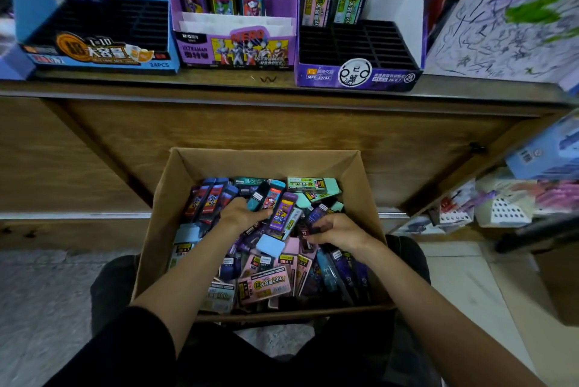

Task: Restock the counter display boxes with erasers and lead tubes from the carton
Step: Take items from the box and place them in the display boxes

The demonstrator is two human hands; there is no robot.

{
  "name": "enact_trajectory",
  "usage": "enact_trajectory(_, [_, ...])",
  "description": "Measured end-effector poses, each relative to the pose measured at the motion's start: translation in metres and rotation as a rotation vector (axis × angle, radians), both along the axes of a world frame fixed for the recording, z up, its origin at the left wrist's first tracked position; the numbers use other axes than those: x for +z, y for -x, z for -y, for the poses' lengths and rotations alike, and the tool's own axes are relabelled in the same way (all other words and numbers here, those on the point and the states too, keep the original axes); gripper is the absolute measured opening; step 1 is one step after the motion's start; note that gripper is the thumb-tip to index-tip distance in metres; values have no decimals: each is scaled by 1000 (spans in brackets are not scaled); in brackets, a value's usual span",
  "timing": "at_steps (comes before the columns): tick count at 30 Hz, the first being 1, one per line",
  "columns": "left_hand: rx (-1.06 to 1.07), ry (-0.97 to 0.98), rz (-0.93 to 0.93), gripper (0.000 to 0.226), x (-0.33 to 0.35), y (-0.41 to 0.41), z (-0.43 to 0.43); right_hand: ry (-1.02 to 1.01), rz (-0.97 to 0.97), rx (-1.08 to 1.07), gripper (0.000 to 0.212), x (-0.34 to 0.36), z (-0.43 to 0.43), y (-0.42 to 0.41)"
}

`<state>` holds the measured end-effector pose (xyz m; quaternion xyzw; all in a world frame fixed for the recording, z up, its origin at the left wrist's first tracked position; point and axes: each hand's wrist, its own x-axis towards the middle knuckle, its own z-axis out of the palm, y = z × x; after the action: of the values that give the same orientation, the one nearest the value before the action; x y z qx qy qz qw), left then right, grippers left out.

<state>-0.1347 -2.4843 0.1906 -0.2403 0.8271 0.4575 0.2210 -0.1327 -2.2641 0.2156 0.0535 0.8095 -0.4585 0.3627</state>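
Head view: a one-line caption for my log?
Left hand and right hand dig in the carton of lead tubes below three part-empty display boxes.

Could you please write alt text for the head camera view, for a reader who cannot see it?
The left hand and right hand dig into a cardboard carton heaped with colourful lead tubes; the right fingers curl round a dark tube. Above, three display boxes on a wooden counter stand mostly empty.

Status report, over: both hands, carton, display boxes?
Left hand down among packs in carton, grip unclear. Right hand grips dark tube. Purple slotted box: slots mostly empty. No obstruction seen.
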Motion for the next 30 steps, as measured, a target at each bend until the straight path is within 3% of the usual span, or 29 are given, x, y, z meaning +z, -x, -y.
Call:
enact_trajectory(7, [58, -227, -21, 36, 14, -10, 11, 24, 85, 155, 45, 8, -12, 0])
enact_trajectory(12, [115, -297, -71, 66, 6, -23, 26, 13, 78, 109, 52, 5, -12, -3])
enact_trajectory(16, [135, -295, -105, 86, 0, -31, 34, 62, 17, -43, 26, 2, -16, -7])
enact_trajectory(21, [224, -375, -144, 68, 0, -38, 33, 124, 11, -100, 16, 6, -17, -13])
enact_trajectory(30, [309, -440, -243, 41, 13, -44, 33, 137, 60, -126, 28, 7, -19, -18])
